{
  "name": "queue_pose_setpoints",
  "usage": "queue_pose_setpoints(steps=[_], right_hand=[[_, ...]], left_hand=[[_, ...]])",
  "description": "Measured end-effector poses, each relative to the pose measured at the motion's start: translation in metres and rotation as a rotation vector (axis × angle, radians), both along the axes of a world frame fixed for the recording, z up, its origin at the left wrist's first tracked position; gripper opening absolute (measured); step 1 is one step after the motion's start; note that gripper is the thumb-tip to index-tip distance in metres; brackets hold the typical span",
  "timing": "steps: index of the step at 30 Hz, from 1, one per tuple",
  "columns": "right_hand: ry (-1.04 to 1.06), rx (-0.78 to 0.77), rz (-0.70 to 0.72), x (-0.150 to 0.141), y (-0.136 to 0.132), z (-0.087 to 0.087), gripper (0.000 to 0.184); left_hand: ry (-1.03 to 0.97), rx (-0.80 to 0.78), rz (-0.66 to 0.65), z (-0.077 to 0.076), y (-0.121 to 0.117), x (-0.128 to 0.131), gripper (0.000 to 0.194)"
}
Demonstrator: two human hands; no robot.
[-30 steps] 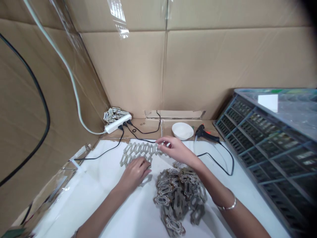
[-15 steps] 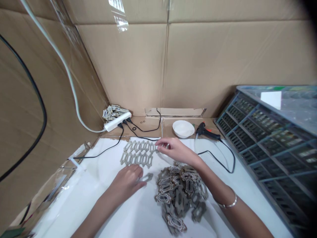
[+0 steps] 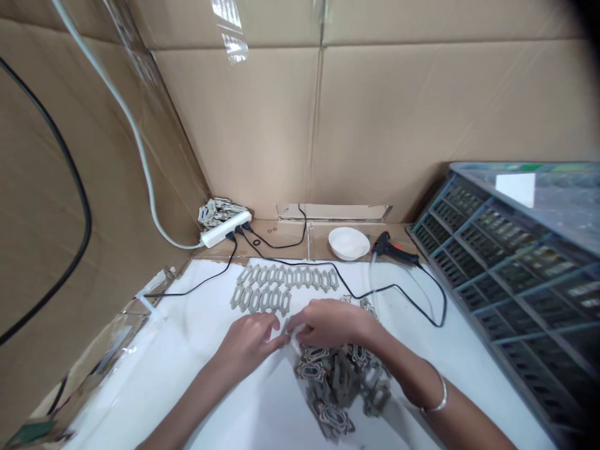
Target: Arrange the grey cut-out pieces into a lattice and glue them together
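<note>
- Both the left hand (image 3: 253,340) and the right hand (image 3: 330,322) are held just below the centre of the head view, with their fingertips close together.
- The left hand's thumb and forefinger are kept slightly apart; whether anything is gripped by them cannot be told.
- The right hand's fingers are curled narrowly beside a blurred pale piece (image 3: 295,340); its hold cannot be made out.
- Flat grey frames are laid out on the white bench (image 3: 210,381) in two rows, left of and around centre: the upper row (image 3: 294,277) is extended farther right than the lower row (image 3: 260,300).
- A loose pile of ornate frames (image 3: 335,381) is spread at lower centre, partly covered by the right hand and forearm.
- A silver bangle (image 3: 443,397) is worn on the right arm.
- Behind the rows, a white bowl (image 3: 349,244) and a black glue gun (image 3: 394,250) are set side by side, right of centre.
- At left centre, a white power strip (image 3: 226,229) is placed before more frames (image 3: 216,211).
- The right side is filled by a grey crate (image 3: 497,269).
</note>
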State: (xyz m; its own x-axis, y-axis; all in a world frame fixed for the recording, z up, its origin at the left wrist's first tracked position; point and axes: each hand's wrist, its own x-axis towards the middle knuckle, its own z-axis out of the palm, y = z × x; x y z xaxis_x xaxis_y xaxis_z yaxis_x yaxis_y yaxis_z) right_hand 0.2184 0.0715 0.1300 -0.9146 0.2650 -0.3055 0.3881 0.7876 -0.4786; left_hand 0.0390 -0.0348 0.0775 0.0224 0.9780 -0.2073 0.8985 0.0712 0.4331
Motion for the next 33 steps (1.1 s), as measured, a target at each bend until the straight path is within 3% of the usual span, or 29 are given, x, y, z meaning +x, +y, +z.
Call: queue_pose_setpoints(steps=[5, 12, 20, 25, 33], right_hand=[[-0.101, 0.084, -0.04, -0.006, -0.013, -0.006, 0.04], [-0.087, 0.058, -0.065, -0.002, 0.009, -0.012, 0.043], [-0.009, 0.088, -0.089, -0.001, 0.025, -0.024, 0.039], [0.033, 0.176, -0.168, -0.001, 0.031, -0.03, 0.039], [0.082, 0.269, -0.159, -0.008, 0.033, -0.038, 0.031]], left_hand=[[-0.035, 0.052, 0.024, 0.004, -0.001, -0.013, 0.033], [-0.075, 0.116, 0.033, 0.005, -0.003, -0.018, 0.044], [-0.083, 0.124, 0.009, 0.003, -0.003, -0.017, 0.042], [-0.093, 0.102, 0.007, 0.003, -0.002, -0.017, 0.042], [-0.093, 0.073, 0.013, 0.004, -0.001, -0.016, 0.041]])
